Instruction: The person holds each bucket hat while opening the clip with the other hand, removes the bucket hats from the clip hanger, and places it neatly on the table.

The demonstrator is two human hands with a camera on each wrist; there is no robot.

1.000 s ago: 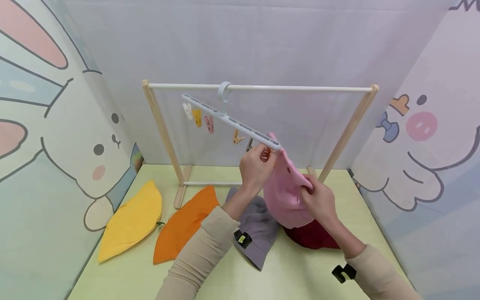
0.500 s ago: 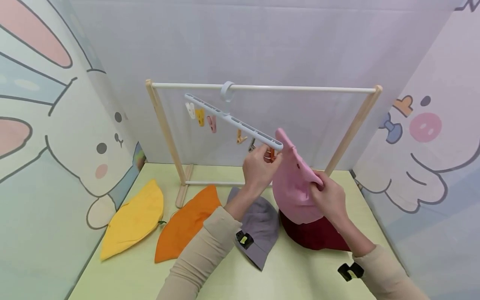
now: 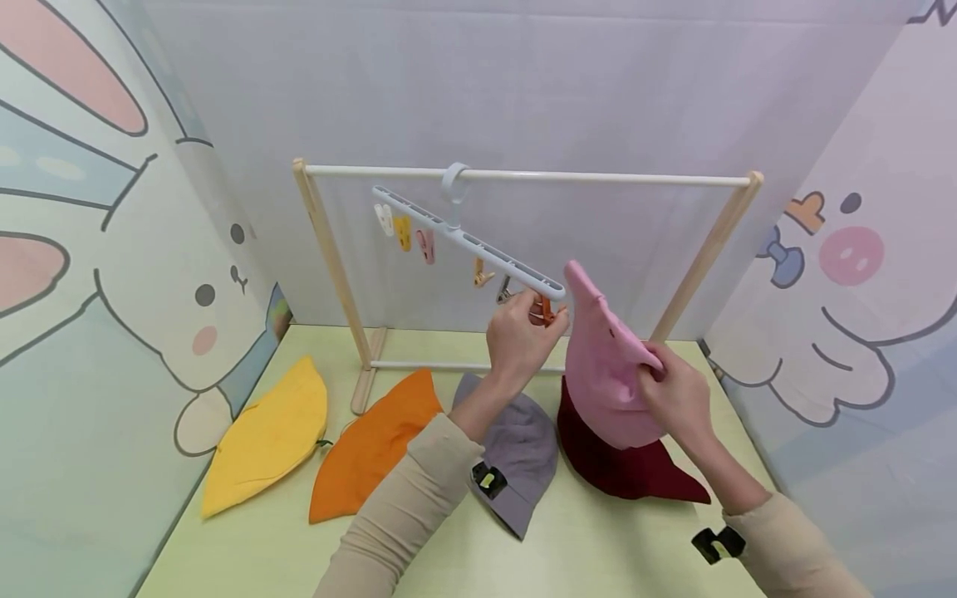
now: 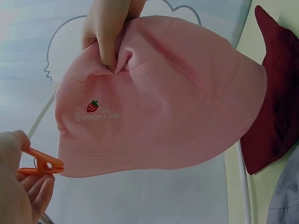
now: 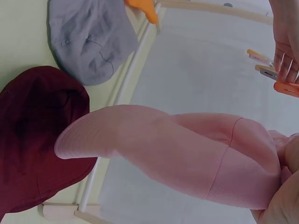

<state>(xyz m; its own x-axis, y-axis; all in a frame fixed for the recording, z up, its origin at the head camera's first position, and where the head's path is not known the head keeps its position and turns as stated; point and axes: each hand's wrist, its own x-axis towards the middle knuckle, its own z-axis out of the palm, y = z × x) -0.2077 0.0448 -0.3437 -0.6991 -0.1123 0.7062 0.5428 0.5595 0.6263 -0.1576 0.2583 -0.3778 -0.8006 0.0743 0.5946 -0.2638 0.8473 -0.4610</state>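
My left hand (image 3: 522, 339) pinches an orange clothespin (image 4: 43, 163) under the near end of the light-blue hanger (image 3: 504, 259). The hanger hooks over the white bar of a rack. My right hand (image 3: 679, 397) grips the pink bucket hat (image 3: 607, 378) by its bunched crown, holding it in the air. A strawberry and "Summer Time" lettering (image 4: 97, 115) show on the hat in the left wrist view. In the head view the hat's brim stands just right of the clothespin, apart from it. A dark red hat (image 3: 628, 473) lies on the table behind and below the pink one.
Yellow (image 3: 269, 436), orange (image 3: 377, 444) and grey (image 3: 516, 453) hats lie in a row on the pale green table (image 3: 591, 556). Several other clips, such as a yellow clip (image 3: 403, 233), hang from the hanger. The rack's wooden legs (image 3: 706, 257) stand on both sides.
The pink hat and my right hand have moved right, away from the hanger's end, uncovering more of the dark red hat. The left hand keeps its hold on the orange clothespin.
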